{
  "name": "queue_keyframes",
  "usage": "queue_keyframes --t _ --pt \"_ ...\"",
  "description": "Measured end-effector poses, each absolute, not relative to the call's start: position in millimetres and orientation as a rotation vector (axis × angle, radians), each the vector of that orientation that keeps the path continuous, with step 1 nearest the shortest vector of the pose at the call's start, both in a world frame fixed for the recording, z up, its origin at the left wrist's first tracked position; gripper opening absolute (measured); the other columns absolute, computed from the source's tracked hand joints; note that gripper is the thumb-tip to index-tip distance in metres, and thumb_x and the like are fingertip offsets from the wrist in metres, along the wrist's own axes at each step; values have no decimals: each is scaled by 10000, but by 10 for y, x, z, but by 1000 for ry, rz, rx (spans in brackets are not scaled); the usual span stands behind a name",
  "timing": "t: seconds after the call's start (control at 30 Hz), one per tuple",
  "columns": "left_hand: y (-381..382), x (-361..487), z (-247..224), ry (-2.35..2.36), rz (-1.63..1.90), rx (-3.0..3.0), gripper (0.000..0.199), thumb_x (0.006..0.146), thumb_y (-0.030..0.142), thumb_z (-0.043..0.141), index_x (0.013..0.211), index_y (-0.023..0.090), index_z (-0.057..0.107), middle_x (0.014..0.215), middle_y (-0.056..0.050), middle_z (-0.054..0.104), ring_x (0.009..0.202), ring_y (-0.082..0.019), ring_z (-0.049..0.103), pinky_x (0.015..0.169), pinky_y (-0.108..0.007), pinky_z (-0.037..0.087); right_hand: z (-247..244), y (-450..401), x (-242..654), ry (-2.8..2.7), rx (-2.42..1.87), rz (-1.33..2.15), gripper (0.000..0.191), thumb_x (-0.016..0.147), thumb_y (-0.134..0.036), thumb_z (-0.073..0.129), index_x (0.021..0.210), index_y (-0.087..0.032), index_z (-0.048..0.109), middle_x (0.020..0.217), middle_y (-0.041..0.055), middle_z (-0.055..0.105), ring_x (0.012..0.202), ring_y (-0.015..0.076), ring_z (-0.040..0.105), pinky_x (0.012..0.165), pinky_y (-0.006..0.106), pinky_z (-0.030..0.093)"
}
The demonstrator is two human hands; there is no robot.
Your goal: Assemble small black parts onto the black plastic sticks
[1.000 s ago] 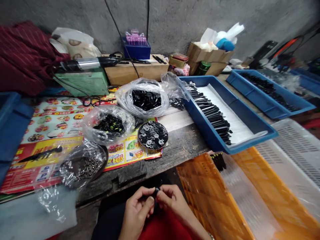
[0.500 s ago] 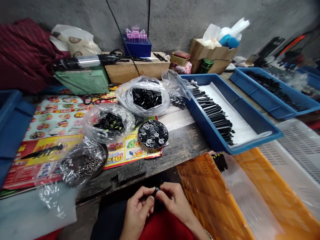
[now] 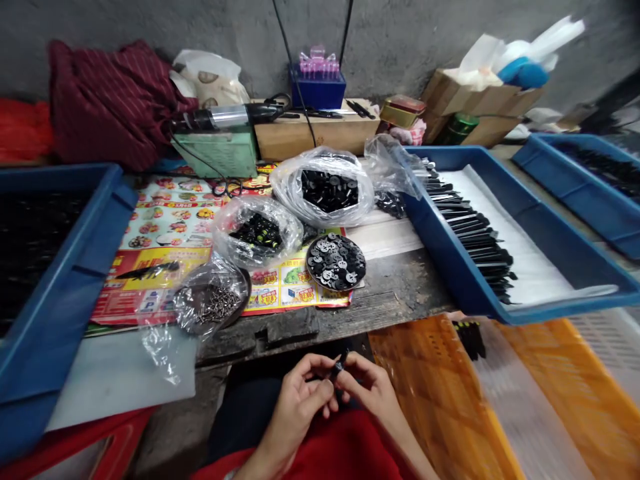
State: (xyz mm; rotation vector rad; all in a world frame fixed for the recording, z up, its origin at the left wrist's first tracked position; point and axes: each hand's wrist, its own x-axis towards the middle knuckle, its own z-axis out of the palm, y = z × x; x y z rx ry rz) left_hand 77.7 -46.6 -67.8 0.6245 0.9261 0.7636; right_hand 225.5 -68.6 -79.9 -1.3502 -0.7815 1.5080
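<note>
Left of the round dish of perforated black discs [image 3: 336,262], a blue tray [image 3: 75,267] holds dark pieces, and a clear bag of screws [image 3: 213,307] lies on a dark plate. Behind the dish sit a clear bag of black-and-yellow parts [image 3: 257,233] and a larger clear bag of black discs [image 3: 325,190]. Below the dish, past the edge of the worn wooden table [image 3: 395,293], the left hand [image 3: 300,400] and right hand [image 3: 373,393] come together, both grips closed on a small black part [image 3: 340,365] held between the fingertips. It looks light and stiff, probably slick plastic, so its small size calls for a fingertip pinch at its ends. Right of the dish, a white-lined blue tray [image 3: 450,267] carries rows of slender black pieces [image 3: 480,240], with an orange crate [image 3: 430,393] below it.
</note>
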Motion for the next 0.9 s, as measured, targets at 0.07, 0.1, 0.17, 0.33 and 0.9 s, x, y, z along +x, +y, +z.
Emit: queue_keyframes --t 0.07,0.1,0.17,0.33,0.9 --pt "-464 769 -676 914 749 641 325 688 323 803 934 161 666 807 -41 665 631 -141 622 529 -205 472 -797 -679 2261 -760 -1351 1487 367 745 -506 753 762 -149 672 667 5 607 588 137 548 518 214 455" --pt "-457 758 -676 924 740 663 318 684 307 803 936 162 674 836 -53 673 680 -159 636 563 -218 493 -798 -673 2266 -736 -1362 1475 372 742 -508 756 764 -146 678 663 10 616 599 146 561 535 223 468" --pt "-435 725 -678 975 723 732 272 688 280 791 913 159 696 862 -65 681 753 -188 645 628 -247 524 -809 -659 2274 -665 -1378 1458 389 732 -521 762 795 -142 695 680 27 645 623 162 593 568 239 494" --pt "-379 663 -683 1093 727 800 204 658 266 794 819 160 726 778 -39 689 663 -174 634 633 -263 540 -883 -652 2212 -560 -1317 1467 441 635 -503 841 873 -156 711 731 43 688 646 177 640 595 258 526" --pt "-430 666 -771 1241 692 1221 122 758 182 615 876 204 641 796 -41 683 699 -200 638 642 -242 511 -747 -753 2067 -941 -1431 1220 257 832 -403 666 918 -183 767 845 80 694 774 230 607 653 277 494"
